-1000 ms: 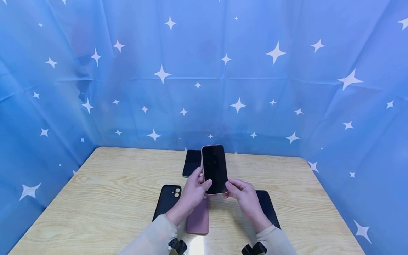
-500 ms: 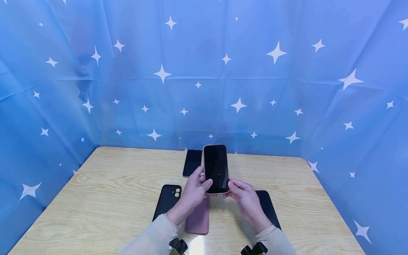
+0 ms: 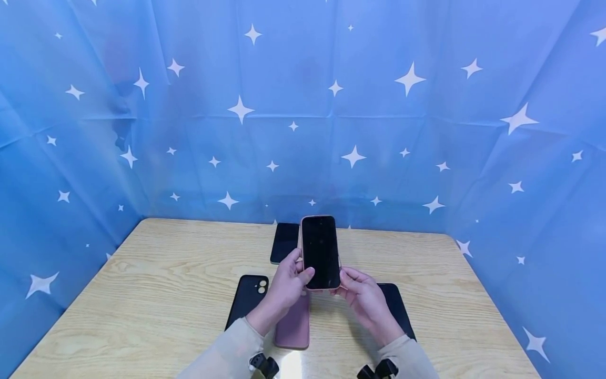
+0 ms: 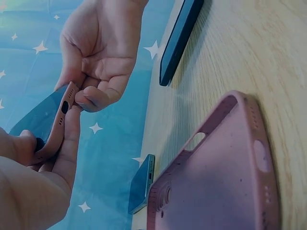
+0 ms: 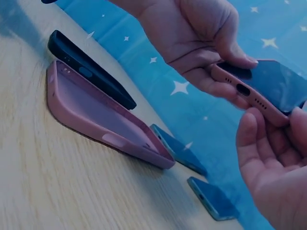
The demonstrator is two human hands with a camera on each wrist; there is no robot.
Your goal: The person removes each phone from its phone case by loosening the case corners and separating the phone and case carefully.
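A phone (image 3: 321,252) in a pink case (image 4: 60,122) is held up, tilted over the table, its dark screen turned toward me. My left hand (image 3: 285,284) grips its lower left side, thumb over the screen's edge and fingers behind. At the lower right corner my right hand (image 3: 362,295) pinches the case, thumb on the edge. The case's bottom edge, with its port opening and speaker holes, shows in both wrist views. Beneath the left forearm a mauve phone case (image 3: 293,323) lies open side up, beside a black phone case (image 3: 248,295).
Another dark phone (image 3: 285,242) lies at the back of the wooden table (image 3: 156,295), partly behind the held one. A black phone-shaped slab (image 3: 399,310) lies by the right wrist, partly covered. A blue star-patterned curtain (image 3: 303,95) hangs around the table's back and sides.
Both hands keep their hold on the phone, which has shifted very slightly. The right thumb has slid a little toward the phone's right edge. The things on the table lie as before.
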